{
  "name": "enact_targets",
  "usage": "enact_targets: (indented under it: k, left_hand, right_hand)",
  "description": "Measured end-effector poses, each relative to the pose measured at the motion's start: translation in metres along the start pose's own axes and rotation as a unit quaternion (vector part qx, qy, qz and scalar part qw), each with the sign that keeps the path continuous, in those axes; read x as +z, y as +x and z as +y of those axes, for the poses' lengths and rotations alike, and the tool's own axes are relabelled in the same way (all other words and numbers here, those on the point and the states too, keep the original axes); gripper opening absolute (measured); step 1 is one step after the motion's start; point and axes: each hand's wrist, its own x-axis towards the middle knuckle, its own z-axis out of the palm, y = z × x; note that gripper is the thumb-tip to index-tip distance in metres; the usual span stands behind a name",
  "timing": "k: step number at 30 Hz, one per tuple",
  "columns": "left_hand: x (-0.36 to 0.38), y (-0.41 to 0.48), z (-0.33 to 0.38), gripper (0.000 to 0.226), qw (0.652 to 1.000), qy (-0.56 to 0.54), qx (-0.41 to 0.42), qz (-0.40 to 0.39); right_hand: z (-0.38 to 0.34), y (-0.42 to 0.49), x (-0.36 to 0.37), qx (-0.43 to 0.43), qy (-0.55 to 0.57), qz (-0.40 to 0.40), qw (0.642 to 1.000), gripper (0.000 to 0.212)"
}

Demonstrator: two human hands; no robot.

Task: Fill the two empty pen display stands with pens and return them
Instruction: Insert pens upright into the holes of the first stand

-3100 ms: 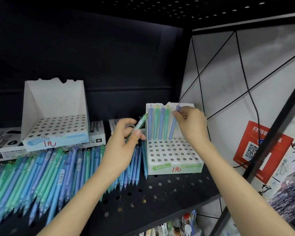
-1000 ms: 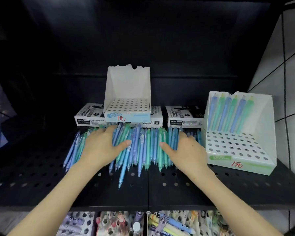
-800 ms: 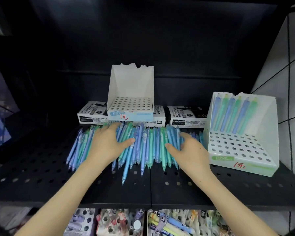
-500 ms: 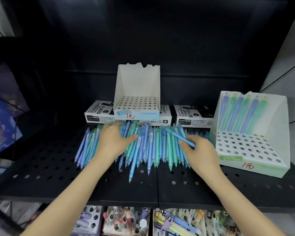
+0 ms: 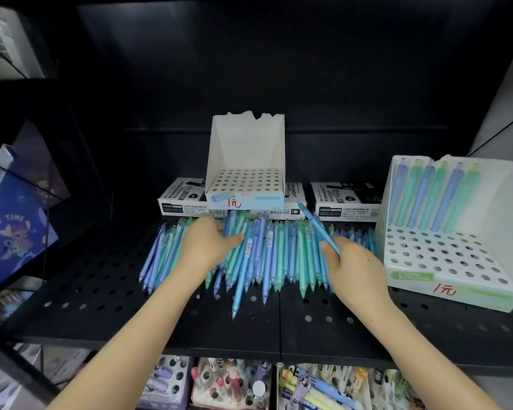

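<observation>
Black perforated metal shelf, dark back panel behind.

Loose pens: one broad heap of blue, green and teal barrels lying side by side across the shelf's middle, tips toward the front edge.

Right display stand: white card, at the shelf's right end, just beside the heap. Printed "COLOR BLOCKING", "1元" handwritten in red. Six pens stand in its back row; the other holes hold nothing.

Centre display stand: white card with a torn top edge, behind the heap. Same print and red "1元". All holes vacant. It rests on the marker boxes, which read "PERMANENT MARKER".

Blue box: far left, reads "ENJOY TIME".

Left hand: palm down on the heap's left part, thumb out, fingers laid loosely over the barrels.

Right hand: at the heap's right end, fingers pinching the blue pen.

Blue pen: raised off the heap, slanting up and left from the right hand.
</observation>
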Motion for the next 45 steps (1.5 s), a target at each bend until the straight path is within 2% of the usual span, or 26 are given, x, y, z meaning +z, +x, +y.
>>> enact_targets:
  k: [1, 5, 8, 10, 12, 13, 16, 17, 20, 23, 25, 28, 31, 34, 36, 38, 41, 45]
  left_hand:
    - [-0.001, 0.0, 0.003, 0.024, 1.0, 0.013, -0.003, -0.006]
    - [-0.007, 0.005, 0.009, 0.041, 0.999, 0.022, -0.011, -0.034]
    - [-0.009, 0.005, 0.01, 0.019, 0.999, -0.021, -0.025, -0.044]
    - [-0.01, 0.003, 0.009, 0.048, 0.997, -0.04, -0.035, -0.053]
    - [-0.013, 0.003, 0.006, 0.055, 0.997, -0.041, -0.031, -0.051]
    - [-0.015, 0.004, 0.004, 0.054, 0.997, -0.04, -0.035, -0.064]
    - [-0.026, 0.004, -0.002, 0.029, 0.995, -0.033, -0.034, -0.09]
    - [-0.03, 0.004, -0.005, 0.029, 0.993, -0.04, -0.039, -0.101]
    - [-0.042, 0.001, -0.011, 0.035, 0.982, -0.093, -0.044, -0.156]
    - [-0.047, -0.004, -0.012, 0.019, 0.961, -0.212, -0.051, -0.169]
    - [-0.044, -0.009, -0.007, 0.015, 0.935, -0.311, -0.053, -0.164]
    - [-0.037, -0.014, 0.009, 0.01, 0.887, -0.429, -0.044, -0.164]
    - [-0.022, -0.021, 0.033, 0.009, 0.848, -0.498, -0.025, -0.18]
    - [0.002, -0.031, 0.059, 0.012, 0.85, -0.495, 0.0, -0.181]
    - [0.018, -0.036, 0.073, 0.015, 0.854, -0.488, 0.023, -0.179]
    - [0.03, -0.04, 0.086, 0.018, 0.843, -0.503, 0.048, -0.187]
    - [0.038, -0.046, 0.1, 0.018, 0.824, -0.513, 0.083, -0.225]
    - [0.041, -0.045, 0.113, 0.017, 0.787, -0.546, 0.068, -0.278]
  right_hand:
    - [0.0, 0.0, 0.0, -0.001, -0.001, 0.0, 1.0, 0.029]
    - [0.0, 0.0, 0.0, -0.007, 0.002, 0.003, 1.0, 0.028]
    - [0.001, -0.001, 0.0, -0.008, 0.003, 0.003, 1.0, 0.029]
    - [0.001, -0.001, -0.001, -0.009, 0.004, 0.002, 1.0, 0.03]
    - [0.002, 0.0, -0.001, -0.01, 0.008, 0.002, 1.0, 0.03]
    - [0.002, 0.0, 0.0, -0.01, 0.011, 0.001, 1.0, 0.03]
    - [0.002, 0.001, 0.0, -0.006, 0.019, -0.001, 1.0, 0.031]
    - [0.002, 0.001, -0.001, -0.006, 0.021, 0.0, 1.0, 0.031]
    - [0.002, 0.001, -0.002, -0.006, 0.044, 0.009, 0.999, 0.029]
    - [0.004, 0.003, -0.003, -0.008, 0.088, 0.024, 0.996, 0.029]
    - [0.005, 0.005, -0.006, -0.016, 0.13, 0.031, 0.991, 0.03]
    - [0.004, 0.005, -0.015, -0.008, 0.275, 0.016, 0.961, 0.032]
    - [0.001, 0.0, -0.026, 0.03, 0.466, -0.051, 0.883, 0.027]
    - [0.002, -0.006, -0.037, 0.049, 0.588, -0.117, 0.799, 0.028]
    - [0.005, -0.008, -0.044, 0.059, 0.631, -0.132, 0.762, 0.031]
    - [0.007, -0.01, -0.049, 0.063, 0.642, -0.128, 0.753, 0.033]
    - [0.011, -0.013, -0.056, 0.057, 0.622, -0.109, 0.773, 0.034]
    - [0.013, -0.018, -0.063, 0.047, 0.586, -0.113, 0.801, 0.03]
